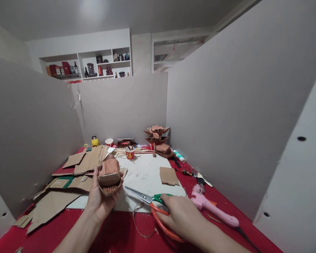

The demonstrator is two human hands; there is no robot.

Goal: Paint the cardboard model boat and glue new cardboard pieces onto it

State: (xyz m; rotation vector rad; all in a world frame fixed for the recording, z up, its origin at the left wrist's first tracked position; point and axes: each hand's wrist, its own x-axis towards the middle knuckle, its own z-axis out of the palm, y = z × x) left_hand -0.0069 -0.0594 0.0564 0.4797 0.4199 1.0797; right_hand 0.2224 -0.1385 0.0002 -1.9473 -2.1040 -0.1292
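- Brown model boat with a boxy, curved-topped cabin and a ribbed, pointed hull [109,174] sits in the left hand [101,200], raised over the near left part of the bench [116,233], which is covered in red.
- The left hand is cupped palm up around the hull, thumb along its left side and fingertips at its right edge.
- The right hand [180,214] lies to the right of the boat and well apart from it, fingers curled around the handles of a pair of scissors with silver blades, one green grip and one orange grip [147,199].
- The blade tips point at the boat, near the left fingertips but not touching.
- Flat tan cardboard pieces [54,203] spread to the left of the left hand; a roughly square tan cardboard piece [169,175] lies beyond the right hand on a white sheet [144,170].
- A pink glue gun [216,209] rests just right of the right hand.
- Writing: a red paper cup [130,153] beyond the boat bears a gold character that reads 福.
- A white-and-teal tube [179,156] at the far right has markings too small to read, as do the boxes and bottles on the white wall shelf [94,52].
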